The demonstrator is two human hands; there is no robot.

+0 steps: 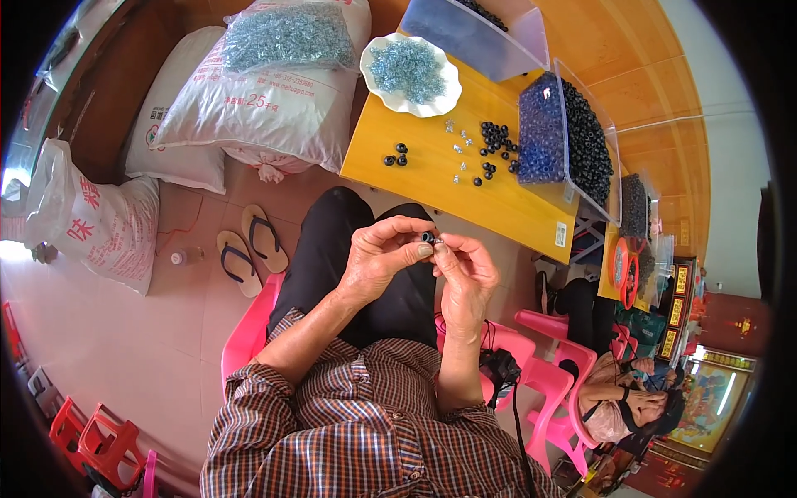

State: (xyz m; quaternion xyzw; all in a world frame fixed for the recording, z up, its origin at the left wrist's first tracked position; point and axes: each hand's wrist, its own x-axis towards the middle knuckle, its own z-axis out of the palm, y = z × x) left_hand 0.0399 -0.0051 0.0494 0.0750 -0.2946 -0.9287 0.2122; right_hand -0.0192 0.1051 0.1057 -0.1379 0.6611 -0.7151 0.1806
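Observation:
Above my lap, my left hand (378, 257) pinches a small round black bead (427, 237) between thumb and forefinger. Close against it, my right hand (466, 274) has thumb and fingertips closed on a tiny clear piece (440, 240), mostly covered by the fingers. The two pieces meet or nearly touch; I cannot tell if they are joined. Ahead on the yellow table (390, 129) sit three black beads (396, 156) together, a loose cluster of black beads (496, 139) farther right, and several small clear pieces (457, 149) between them.
A scalloped white plate (453, 90) of pale-blue pieces stands on the table. Right of it are clear plastic bins (573, 196) with black and blue beads. Big white sacks (266, 124) lie left; slippers (249, 249) are on the floor. Another person (614, 398) sits at right.

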